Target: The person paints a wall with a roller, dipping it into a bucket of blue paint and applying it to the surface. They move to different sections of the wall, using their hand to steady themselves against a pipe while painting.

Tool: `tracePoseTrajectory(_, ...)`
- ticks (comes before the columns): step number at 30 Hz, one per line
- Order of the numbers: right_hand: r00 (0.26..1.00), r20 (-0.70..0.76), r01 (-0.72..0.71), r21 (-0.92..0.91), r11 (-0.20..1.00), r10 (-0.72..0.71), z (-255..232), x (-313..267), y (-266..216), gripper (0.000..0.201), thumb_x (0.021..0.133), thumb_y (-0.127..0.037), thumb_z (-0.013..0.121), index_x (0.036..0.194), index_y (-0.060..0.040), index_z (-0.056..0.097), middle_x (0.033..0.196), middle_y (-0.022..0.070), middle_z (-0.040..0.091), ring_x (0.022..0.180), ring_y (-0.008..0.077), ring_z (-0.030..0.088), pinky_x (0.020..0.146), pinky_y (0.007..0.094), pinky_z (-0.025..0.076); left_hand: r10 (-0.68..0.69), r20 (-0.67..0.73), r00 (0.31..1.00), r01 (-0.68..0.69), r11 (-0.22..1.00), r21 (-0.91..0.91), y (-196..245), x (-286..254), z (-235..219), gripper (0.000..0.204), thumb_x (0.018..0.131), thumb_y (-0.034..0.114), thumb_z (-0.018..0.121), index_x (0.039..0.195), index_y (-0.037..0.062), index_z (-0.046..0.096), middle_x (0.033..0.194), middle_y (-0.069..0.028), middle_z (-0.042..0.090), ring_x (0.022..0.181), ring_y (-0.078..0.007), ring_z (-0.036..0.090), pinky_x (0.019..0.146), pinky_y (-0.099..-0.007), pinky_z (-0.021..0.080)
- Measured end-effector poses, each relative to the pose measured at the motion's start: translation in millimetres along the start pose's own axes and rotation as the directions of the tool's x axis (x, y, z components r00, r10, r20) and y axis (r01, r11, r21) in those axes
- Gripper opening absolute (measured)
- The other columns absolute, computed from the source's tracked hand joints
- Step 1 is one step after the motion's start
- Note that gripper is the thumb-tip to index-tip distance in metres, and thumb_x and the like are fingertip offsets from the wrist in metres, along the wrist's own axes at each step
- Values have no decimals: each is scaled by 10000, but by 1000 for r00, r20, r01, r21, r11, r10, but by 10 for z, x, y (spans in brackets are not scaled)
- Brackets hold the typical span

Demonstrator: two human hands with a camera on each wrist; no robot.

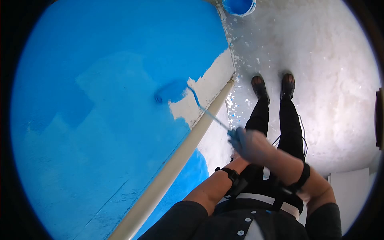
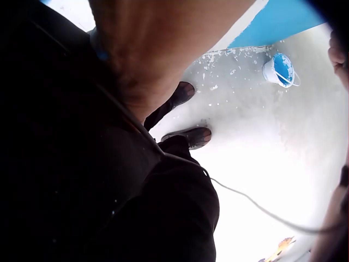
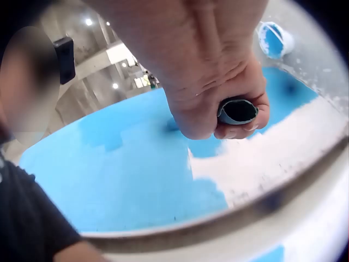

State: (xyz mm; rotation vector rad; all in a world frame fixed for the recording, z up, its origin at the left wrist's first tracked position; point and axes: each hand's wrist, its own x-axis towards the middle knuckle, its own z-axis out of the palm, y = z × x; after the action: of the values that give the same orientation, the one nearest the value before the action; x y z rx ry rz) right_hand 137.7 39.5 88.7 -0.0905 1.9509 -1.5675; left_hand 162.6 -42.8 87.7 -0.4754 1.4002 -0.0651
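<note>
My right hand [image 1: 252, 145] grips the handle of a paint roller [image 1: 173, 91], its fingers smeared blue. Against the wall lies the blue roller sleeve, at the edge of a bare white patch [image 1: 202, 94] amid blue paint. Below the curled fingers, the handle's hollow end [image 3: 240, 112] shows in the right wrist view. My left hand [image 2: 150, 82] is down by the dark trousers, its fingers out of sight in the left wrist view. In the head view the right forearm and hand mostly cover it.
A beige pipe [image 1: 172, 172] runs slantwise along the wall, between me and the painted area. On the paint-flecked grey floor [image 1: 332, 80] stands a white bucket [image 2: 279, 70] of blue paint. A thin cable [image 2: 251, 204] hangs by the legs. A white panel [image 1: 350, 192] stands at lower right.
</note>
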Motion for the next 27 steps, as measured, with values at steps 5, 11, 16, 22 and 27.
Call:
tracePoseTrajectory(5, 936, -312, 165, -23, 986, -164, -563, 918, -193, 306, 875, -274, 489, 826, 26, 447, 581, 192, 557, 540, 369, 572, 471, 438, 458, -49, -36, 998, 54, 986, 156, -235, 666, 553, 1066, 679, 484, 686, 1405, 187, -36, 1338, -180, 293, 1204, -348, 349, 941, -489, 331)
tracePoseTrajectory(11, 997, 4, -75, 22, 997, 75, -200, 233, -296, 291, 865, -272, 516, 851, 10, 444, 526, 181, 530, 490, 358, 567, 457, 426, 455, -43, -50, 998, 47, 994, 96, -211, 862, 512, 1100, 647, 503, 702, 1406, 193, -32, 1320, -178, 312, 1192, -343, 360, 941, -479, 335)
tracePoseTrajectory(16, 983, 119, -142, 30, 989, 138, 72, -225, -182, 291, 860, -264, 529, 857, 19, 459, 584, 194, 565, 512, 355, 582, 473, 425, 464, -53, -48, 997, 58, 993, 101, -116, 914, 535, 1104, 644, 500, 705, 1406, 193, -31, 1314, -176, 319, 1185, -344, 365, 940, -476, 338)
tracePoseTrajectory(22, 986, -154, -35, 157, 987, 59, -169, 448, -299, 292, 871, -267, 509, 831, 10, 427, 523, 183, 525, 487, 368, 556, 454, 434, 447, -98, -103, 990, 110, 987, 120, -12, 971, 599, 1108, 640, 497, 709, 1406, 193, -31, 1305, -173, 329, 1178, -345, 371, 939, -472, 341)
tracePoseTrajectory(27, 997, -3, 70, -55, 996, -71, 375, -433, -95, 351, 859, -319, 505, 862, 24, 433, 630, 220, 578, 560, 364, 594, 595, 470, 489, -84, -114, 990, 99, 986, 136, -372, 775, 661, 1111, 637, 494, 712, 1407, 193, -31, 1299, -170, 336, 1172, -346, 376, 938, -470, 343)
